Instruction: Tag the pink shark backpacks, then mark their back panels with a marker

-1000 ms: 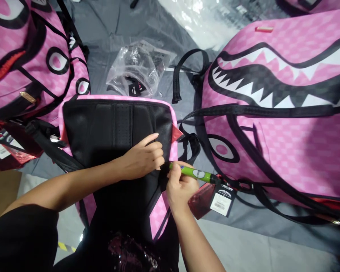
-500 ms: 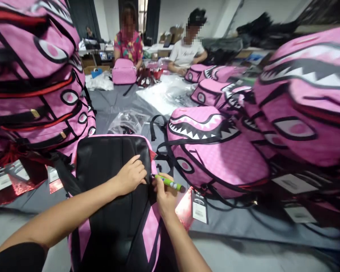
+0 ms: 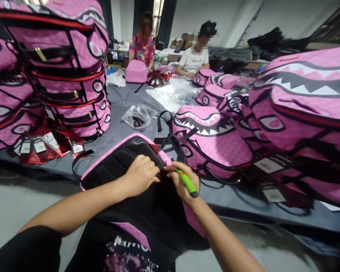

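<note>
A pink backpack with a black padded back (image 3: 113,162) lies tilted in front of me, its back facing up and its lower part against my body. My left hand (image 3: 141,174) is closed on the black panel near the right side seam, fingers curled. Close beside it, my right hand (image 3: 184,183) grips a green marker pen (image 3: 188,182) and has its fingertips at the same seam. The pen's dark end points back toward me. What exactly the fingertips pinch is hard to make out.
Stacks of pink backpacks (image 3: 70,88) rise at the left, with red tags (image 3: 42,145) hanging. More pink shark-mouth backpacks (image 3: 212,139) stand at the right. A clear plastic bag (image 3: 138,115) lies on the grey table cover (image 3: 116,100). Two people sit across the table.
The backpack has turned and tilted, its top left corner now nearer me. Both hands have moved slightly right with it, and the pen points more downward. My view has swung left.
</note>
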`<state>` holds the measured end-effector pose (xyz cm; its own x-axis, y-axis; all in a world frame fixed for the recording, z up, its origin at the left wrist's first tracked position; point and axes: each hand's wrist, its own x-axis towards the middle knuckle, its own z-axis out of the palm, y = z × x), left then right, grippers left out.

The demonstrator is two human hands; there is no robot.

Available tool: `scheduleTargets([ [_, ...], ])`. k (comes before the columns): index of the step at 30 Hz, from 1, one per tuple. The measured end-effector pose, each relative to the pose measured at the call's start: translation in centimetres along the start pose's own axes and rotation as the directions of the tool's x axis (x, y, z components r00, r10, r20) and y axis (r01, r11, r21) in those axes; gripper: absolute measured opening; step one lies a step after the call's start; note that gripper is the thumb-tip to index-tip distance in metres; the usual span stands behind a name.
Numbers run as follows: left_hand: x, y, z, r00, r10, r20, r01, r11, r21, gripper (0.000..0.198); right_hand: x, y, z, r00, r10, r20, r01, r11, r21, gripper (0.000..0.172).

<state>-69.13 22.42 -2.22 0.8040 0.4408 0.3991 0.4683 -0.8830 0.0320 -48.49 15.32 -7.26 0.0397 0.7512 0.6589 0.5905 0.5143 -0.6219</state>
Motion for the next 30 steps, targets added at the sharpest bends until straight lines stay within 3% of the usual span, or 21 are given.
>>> scheduleTargets([
  [4,-2.1,-3.3,0.9,0.988,-0.103,0.118,0.093,0.992,0.089,0.016,-3.7,2.5,2.0,0.999,0.028,0.029,-0.025,0.994,-0.109,0.032],
  [9,-1.4,-5.1,-1.8,0.962,0.025,0.271,-0.023,1.0,-0.01,0.021,-0.9,0.8,6.1,0.977,-0.215,0.014,0.215,0.968,-0.129,0.042],
  [12,0.5,-6.6,-3.7,0.978,-0.064,0.197,0.066,0.998,-0.006,0.019,0.4,-0.2,8.6,0.961,-0.266,-0.071,0.253,0.955,-0.155,0.039],
  [14,2.0,-7.9,-3.7,0.967,-0.111,0.228,0.109,0.994,0.021,0.041,0.1,-0.6,9.5,0.955,-0.278,-0.1,0.259,0.951,-0.166,0.037],
  [17,4.1,-9.6,-1.2,0.876,-0.132,0.463,0.1,0.991,0.094,0.092,-1.1,-1.5,9.8,0.974,-0.218,-0.062,0.208,0.968,-0.139,0.035],
  [19,5.0,-10.2,1.0,0.827,-0.144,0.544,0.076,0.986,0.146,0.095,-1.8,-2.1,9.4,0.985,-0.171,0.003,0.171,0.979,-0.113,0.032],
  [22,5.2,-10.0,2.8,0.828,-0.12,0.547,0.038,0.987,0.158,0.095,-2.2,-2.1,8.8,0.986,-0.155,0.065,0.162,0.978,-0.13,0.028],
  [27,4.5,-8.6,2.3,0.869,-0.106,0.483,-0.016,0.97,0.241,0.131,-1.2,0.3,8.1,0.997,-0.057,0.06,0.059,0.997,-0.044,0.031],
  [30,4.4,-8.2,2.7,0.86,-0.144,0.489,-0.015,0.952,0.307,0.132,-0.6,1.3,7.6,0.994,0.019,0.112,-0.022,1.0,0.022,0.029],
])
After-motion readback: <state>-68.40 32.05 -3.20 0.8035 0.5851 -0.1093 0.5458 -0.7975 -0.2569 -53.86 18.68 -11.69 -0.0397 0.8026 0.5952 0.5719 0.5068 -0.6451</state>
